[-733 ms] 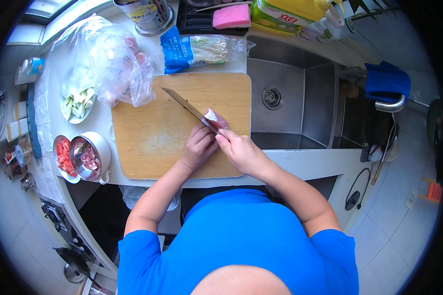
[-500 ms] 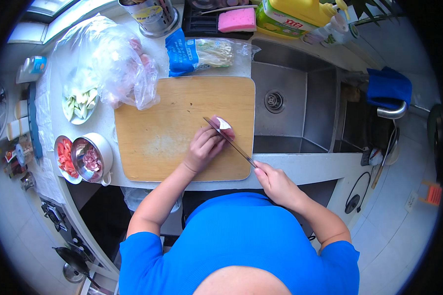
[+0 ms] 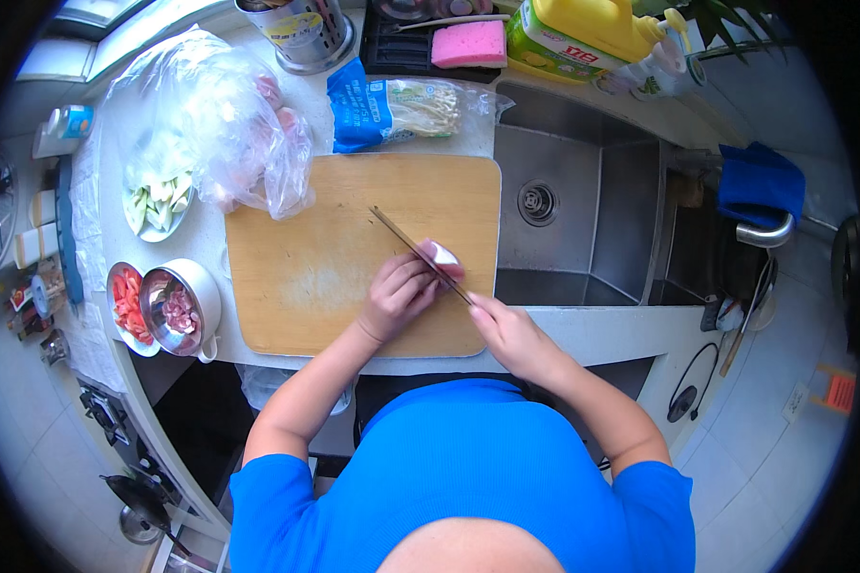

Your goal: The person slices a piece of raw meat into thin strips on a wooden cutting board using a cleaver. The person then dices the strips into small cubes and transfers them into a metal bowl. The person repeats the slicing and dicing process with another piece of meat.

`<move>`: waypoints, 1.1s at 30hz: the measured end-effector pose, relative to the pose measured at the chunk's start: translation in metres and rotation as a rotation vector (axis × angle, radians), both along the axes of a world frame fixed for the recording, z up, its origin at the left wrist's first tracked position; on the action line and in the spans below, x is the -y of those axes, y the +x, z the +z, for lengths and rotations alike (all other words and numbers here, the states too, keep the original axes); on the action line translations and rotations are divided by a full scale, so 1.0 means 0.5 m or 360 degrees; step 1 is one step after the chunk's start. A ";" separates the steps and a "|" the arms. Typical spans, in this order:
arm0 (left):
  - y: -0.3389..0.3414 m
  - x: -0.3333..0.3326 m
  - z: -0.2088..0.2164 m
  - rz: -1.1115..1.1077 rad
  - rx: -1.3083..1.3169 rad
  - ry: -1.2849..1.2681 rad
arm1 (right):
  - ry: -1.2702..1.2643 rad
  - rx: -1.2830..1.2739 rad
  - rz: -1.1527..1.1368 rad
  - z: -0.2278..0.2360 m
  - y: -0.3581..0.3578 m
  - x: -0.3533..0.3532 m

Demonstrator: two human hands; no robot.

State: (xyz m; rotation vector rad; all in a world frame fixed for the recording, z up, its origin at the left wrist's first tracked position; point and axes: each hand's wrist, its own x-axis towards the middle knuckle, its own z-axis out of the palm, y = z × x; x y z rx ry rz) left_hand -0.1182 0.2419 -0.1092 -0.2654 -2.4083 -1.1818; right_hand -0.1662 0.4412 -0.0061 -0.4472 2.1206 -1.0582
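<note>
Your right grip [image 3: 511,334] clasps the knife [image 3: 399,233]; your left grip [image 3: 398,292] steadies the raw meat [image 3: 445,258] at its upper right, likely soft and slippery, best pinned firmly behind the cut

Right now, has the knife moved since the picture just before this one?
Yes: judged against the cutting board, the knife has slid leftward and away from the person's body.
</note>
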 end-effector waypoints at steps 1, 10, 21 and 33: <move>0.003 0.000 -0.001 0.0009 0.0011 -0.0002 | 0.0031 -0.0013 0.0005 0.013 0.014 -0.025; 0.012 0.002 -0.004 -0.0001 0.0060 0.0019 | -0.0102 -0.0122 -0.0022 -0.070 -0.014 0.085; 0.033 -0.003 0.015 0.0078 0.0094 0.0106 | -0.0121 0.0417 -0.0251 -0.023 -0.065 0.042; 0.029 -0.001 0.028 0.0152 0.0189 0.0170 | 0.0061 0.0052 0.0010 0.025 0.009 -0.031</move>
